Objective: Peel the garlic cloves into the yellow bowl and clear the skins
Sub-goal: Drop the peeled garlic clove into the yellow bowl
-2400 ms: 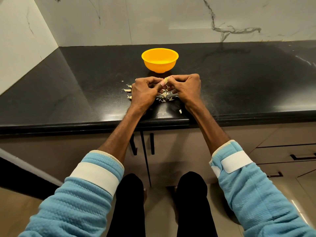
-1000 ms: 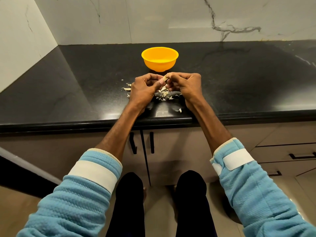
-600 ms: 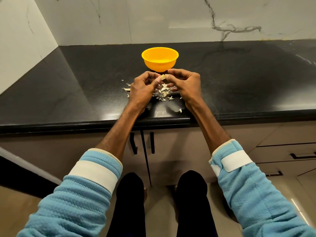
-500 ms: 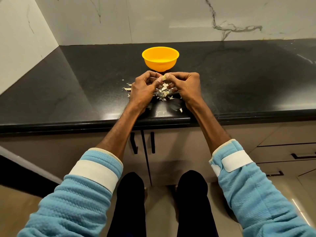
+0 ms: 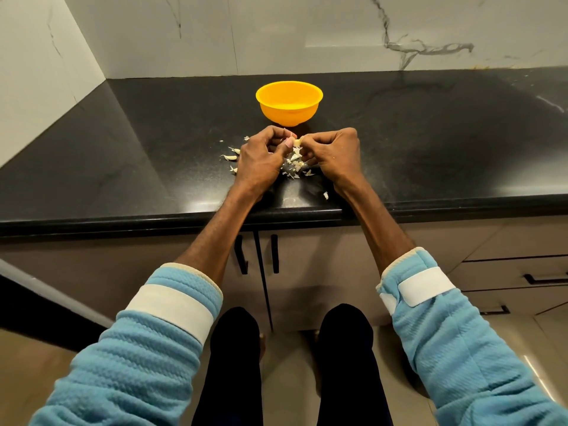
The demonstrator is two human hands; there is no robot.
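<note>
A yellow bowl [image 5: 289, 101] stands on the black counter [image 5: 153, 149], just beyond my hands. My left hand [image 5: 261, 158] and my right hand [image 5: 333, 153] meet above the counter, fingers curled, and both pinch a small pale garlic clove [image 5: 297, 142] between their fingertips. A heap of papery garlic skins [image 5: 294, 167] lies on the counter under and between the hands. A few cloves or skin pieces [image 5: 230, 157] lie loose to the left of my left hand. What the bowl holds is hidden by its rim.
One stray skin piece [image 5: 325, 195] lies near the counter's front edge. Marble walls close the counter at the back and left. Cabinet doors with black handles [image 5: 274, 253] are below the edge, and drawers [image 5: 522, 272] to the right.
Both hands have kept working the clove at the same spot. They rose slightly off the counter, so more of the skin heap shows beneath them.
</note>
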